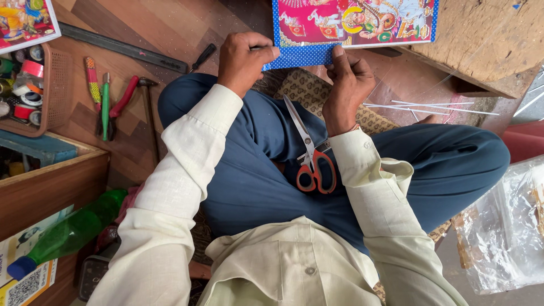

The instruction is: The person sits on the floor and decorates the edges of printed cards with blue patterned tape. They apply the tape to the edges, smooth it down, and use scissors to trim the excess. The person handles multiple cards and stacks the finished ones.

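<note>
I pinch the picture's blue dotted border [300, 55] with my left hand [243, 59] and right hand [347, 85] to steady it, scissors [310, 156] parked on my lap within reach.

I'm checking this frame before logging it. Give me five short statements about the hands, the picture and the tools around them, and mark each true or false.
1. Both hands grip the lower edge of the colourful picture with the blue dotted border. True: the left hand and the right hand both hold that edge.
2. The scissors are held in the right hand. False: they lie on the person's lap, untouched.
3. The scissors have orange handles. True.
4. The green bottle stands upright on the wooden table. False: it lies tilted at the lower left, beside a wooden box.
5. The red-handled pliers lie on the person's lap. False: they lie on the wooden floor, left of the knee.
</note>
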Demonstrator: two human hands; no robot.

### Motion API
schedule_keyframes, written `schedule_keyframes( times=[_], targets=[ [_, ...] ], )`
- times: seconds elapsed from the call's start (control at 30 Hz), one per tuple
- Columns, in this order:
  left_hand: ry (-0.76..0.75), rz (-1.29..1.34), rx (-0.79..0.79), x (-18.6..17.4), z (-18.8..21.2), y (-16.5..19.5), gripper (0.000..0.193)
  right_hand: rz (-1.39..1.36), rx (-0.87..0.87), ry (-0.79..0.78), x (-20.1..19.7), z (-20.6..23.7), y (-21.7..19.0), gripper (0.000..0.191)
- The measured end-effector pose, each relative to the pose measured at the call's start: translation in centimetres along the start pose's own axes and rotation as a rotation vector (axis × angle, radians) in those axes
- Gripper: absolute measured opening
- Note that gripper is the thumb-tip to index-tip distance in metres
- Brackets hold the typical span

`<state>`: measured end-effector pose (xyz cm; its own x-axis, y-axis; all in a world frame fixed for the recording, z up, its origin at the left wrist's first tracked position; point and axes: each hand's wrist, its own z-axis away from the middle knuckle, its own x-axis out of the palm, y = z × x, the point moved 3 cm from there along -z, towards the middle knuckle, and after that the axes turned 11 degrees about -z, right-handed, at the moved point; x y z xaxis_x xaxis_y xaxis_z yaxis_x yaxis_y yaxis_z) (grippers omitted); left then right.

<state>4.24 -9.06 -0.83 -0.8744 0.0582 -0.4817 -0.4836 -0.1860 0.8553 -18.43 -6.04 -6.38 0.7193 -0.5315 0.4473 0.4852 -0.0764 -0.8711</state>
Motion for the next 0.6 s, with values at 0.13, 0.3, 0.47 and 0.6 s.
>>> schedule_keyframes(
  times=[0.13, 0.3, 0.47, 0.6],
  targets=[
    [-0.001, -0.008, -0.015, 0.13, -0.04, -0.16, 0.022, 0.022, -0.01, 0.01, 0.02, -0.09, 0.08, 0.022],
    [0.009, 0.01, -0.018, 0.1, -0.03, -0.35, 0.021, 0.034, -0.01, 0.018, 0.04, -0.06, 0.13, 0.023],
    [0.008, 0.022, -0.031, 0.1, -0.11, -0.47, 0.019, 0.032, -0.01, 0.013, 0.23, 0.04, -0.01, 0.023],
    [0.004, 0.013, -0.01, 0.33, -0.22, -0.65, 0.018, 0.049, -0.012, 0.027, 0.31, 0.17, -0.11, 0.022]
  ],
)
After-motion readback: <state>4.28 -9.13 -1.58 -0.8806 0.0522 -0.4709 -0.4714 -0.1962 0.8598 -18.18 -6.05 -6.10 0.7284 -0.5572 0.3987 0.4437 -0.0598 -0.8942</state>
